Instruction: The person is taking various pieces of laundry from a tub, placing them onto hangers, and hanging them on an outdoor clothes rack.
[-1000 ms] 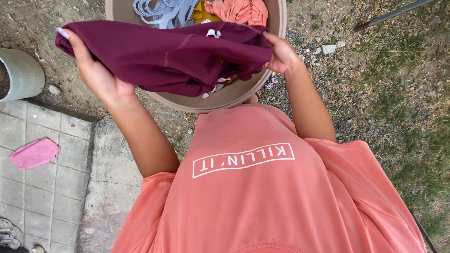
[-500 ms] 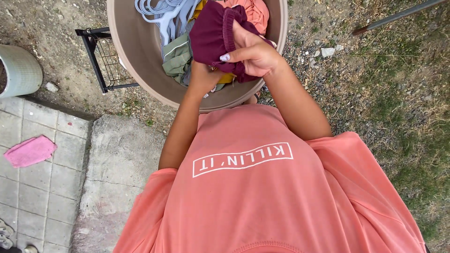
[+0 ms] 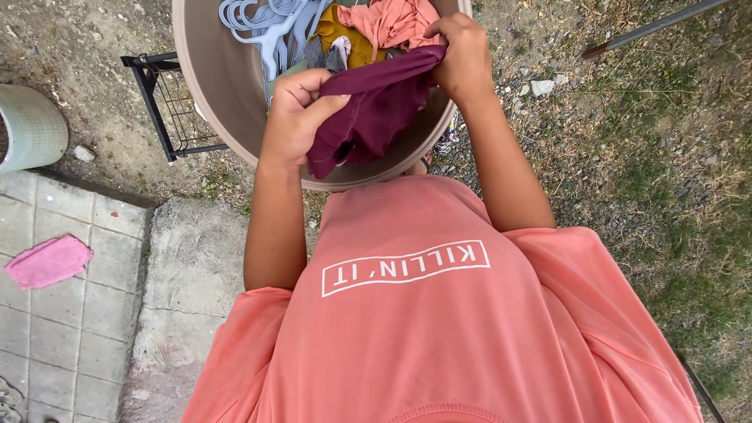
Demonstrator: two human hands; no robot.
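A maroon garment [image 3: 374, 110] hangs between my two hands above a large beige tub [image 3: 211, 86]. My left hand [image 3: 294, 113] grips its near left edge. At the far right corner my right hand [image 3: 462, 59] pinches the cloth. Inside the tub lie pale blue plastic hangers [image 3: 266, 27], a mustard cloth [image 3: 352, 43] and a salmon-coloured cloth [image 3: 388, 19]. My salmon shirt [image 3: 439, 329] fills the lower part of the view.
A black wire rack [image 3: 168, 102] stands left of the tub on bare dirt. A pale green pot [image 3: 31, 125] is at the far left. A pink cloth [image 3: 47, 261] lies on grey paving. A metal pole [image 3: 650, 27] crosses the grass at upper right.
A second ago the maroon garment was spread wide between my hands. It was then bunched together at the tub, and now my hands have parted again, stretching a smaller edge of it.
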